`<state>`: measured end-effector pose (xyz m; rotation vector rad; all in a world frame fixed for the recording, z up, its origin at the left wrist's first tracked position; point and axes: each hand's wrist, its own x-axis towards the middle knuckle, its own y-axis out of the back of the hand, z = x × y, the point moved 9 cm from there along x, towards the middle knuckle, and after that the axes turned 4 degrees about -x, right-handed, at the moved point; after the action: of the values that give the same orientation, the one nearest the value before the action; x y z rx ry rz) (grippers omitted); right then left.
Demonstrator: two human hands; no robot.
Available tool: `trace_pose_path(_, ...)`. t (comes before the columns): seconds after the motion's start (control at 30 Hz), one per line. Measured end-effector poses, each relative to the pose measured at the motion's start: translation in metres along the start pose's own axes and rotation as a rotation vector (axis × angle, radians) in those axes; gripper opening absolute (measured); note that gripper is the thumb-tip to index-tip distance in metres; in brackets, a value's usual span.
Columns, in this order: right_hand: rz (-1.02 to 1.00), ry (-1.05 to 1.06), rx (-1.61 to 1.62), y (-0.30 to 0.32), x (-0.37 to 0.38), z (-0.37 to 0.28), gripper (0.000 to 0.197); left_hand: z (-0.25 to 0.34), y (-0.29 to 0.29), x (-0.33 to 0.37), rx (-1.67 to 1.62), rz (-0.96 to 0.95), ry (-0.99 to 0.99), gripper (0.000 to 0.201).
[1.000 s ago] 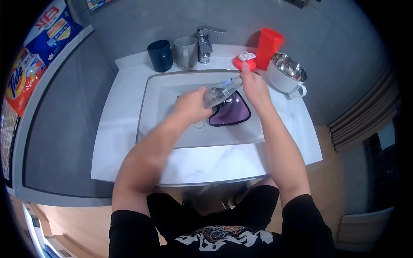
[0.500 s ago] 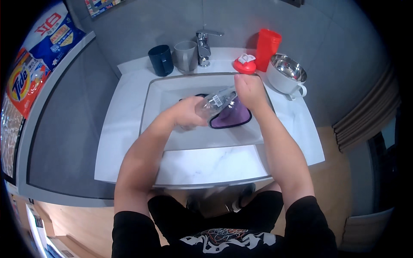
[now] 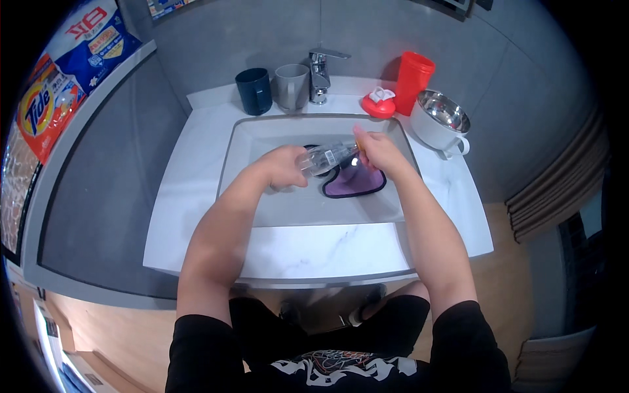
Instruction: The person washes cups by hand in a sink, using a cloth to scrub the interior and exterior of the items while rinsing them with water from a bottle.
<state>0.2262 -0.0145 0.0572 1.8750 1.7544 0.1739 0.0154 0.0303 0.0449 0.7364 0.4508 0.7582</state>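
My left hand [image 3: 287,166] is wrapped around the wide end of a clear bottle [image 3: 320,160] with a small white label, tilted over the sink [image 3: 265,213]. At the bottle's narrow end my right hand [image 3: 380,152] is closed. A small orange-yellow bit shows at its fingers, but what they grip is mostly hidden. Below the bottle and right hand, a purple piece with black edging [image 3: 357,186] lies in the basin. Part of another dark-edged shape shows behind the bottle.
Behind the sink stand a dark blue mug [image 3: 254,92], a grey mug [image 3: 292,87] and a chrome faucet [image 3: 320,77]. At the back right are a red lid [image 3: 378,105], a red cup [image 3: 414,82] and a white steel-lined cup [image 3: 438,124]. Detergent bags [image 3: 98,46] lie at far left.
My right hand has turned and lowered a little at the bottle's narrow end, showing the orange-yellow bit. The bottle lies flatter in my left hand. The whole view has shifted slightly.
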Motion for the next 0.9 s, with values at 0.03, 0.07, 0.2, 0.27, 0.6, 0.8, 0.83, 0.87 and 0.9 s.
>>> trace_pose_path(0.03,-0.007,0.054,-0.029,-0.001,0.005,0.002,0.032,0.000,-0.002,0.001,-0.002,-0.034,0.021,0.053)
trace_pose_path(0.07,-0.017,0.113,-0.054,-0.004,0.007,-0.001,0.030,-0.002,-0.003,0.000,0.000,-0.065,0.046,0.054)
trace_pose_path(0.2,-0.071,0.153,0.138,-0.014,0.012,0.007,0.023,-0.010,0.000,0.003,0.138,-0.037,0.007,0.056)
trace_pose_path(0.27,-0.133,0.197,0.268,-0.014,0.014,0.006,0.018,-0.015,-0.001,0.003,0.198,-0.063,0.062,0.057)
trace_pose_path(0.6,0.294,0.247,0.553,0.037,0.021,0.016,0.025,-0.013,0.010,0.000,0.228,0.042,0.026,0.051)
trace_pose_path(0.8,0.361,0.306,0.693,0.042,0.020,0.012,0.025,0.003,0.009,-0.002,0.364,0.044,0.028,0.040)
trace_pose_path(0.83,0.373,0.307,0.715,0.042,0.023,0.015,0.024,0.007,0.014,-0.003,0.369,0.070,0.003,0.043)
trace_pose_path(0.87,0.364,0.304,0.713,0.042,0.024,0.015,0.024,0.013,0.018,-0.005,0.367,0.101,-0.023,0.046)
trace_pose_path(0.9,0.370,0.286,0.730,0.042,0.025,0.017,0.024,0.014,0.021,-0.008,0.364,0.103,-0.013,0.046)
